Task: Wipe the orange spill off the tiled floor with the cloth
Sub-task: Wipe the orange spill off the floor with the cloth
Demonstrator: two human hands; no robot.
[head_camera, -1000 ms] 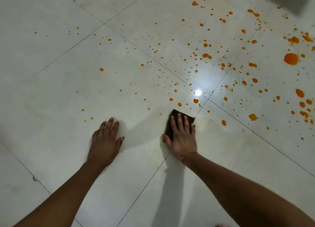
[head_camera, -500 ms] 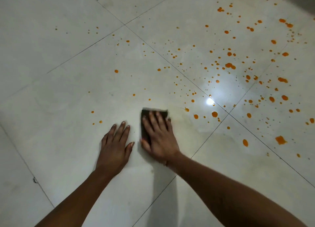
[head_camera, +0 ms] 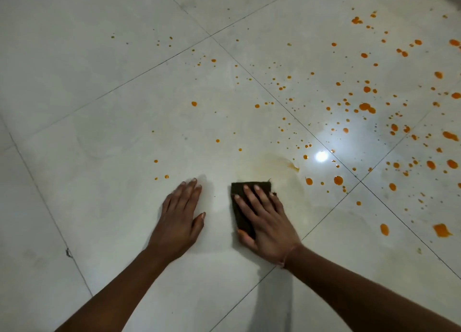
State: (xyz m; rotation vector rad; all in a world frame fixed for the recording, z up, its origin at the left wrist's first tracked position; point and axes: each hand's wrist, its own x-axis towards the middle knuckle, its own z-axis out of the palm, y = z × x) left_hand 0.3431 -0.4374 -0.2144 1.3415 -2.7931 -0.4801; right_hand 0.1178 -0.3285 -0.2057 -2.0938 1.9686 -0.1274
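A dark folded cloth [head_camera: 240, 217] lies flat on the pale tiled floor [head_camera: 112, 137], pinned under my right hand [head_camera: 267, 222], whose fingers spread over it. My left hand [head_camera: 180, 219] rests palm-down on the tile just left of the cloth, holding nothing. Orange spill drops [head_camera: 365, 106] scatter across the tiles ahead and to the right, with larger blobs at the right edge. A faint yellowish smear [head_camera: 274, 167] marks the floor just beyond the cloth.
Dark grout lines [head_camera: 321, 142] cross the floor diagonally. A bright light reflection [head_camera: 321, 156] shines on the wet tile right of the cloth. A small chip [head_camera: 67, 252] sits on a grout line at lower left.
My right hand slid the cloth leftward across the tile toward my left hand. A yellowish smear now shows where it passed. The view shifted right and down.
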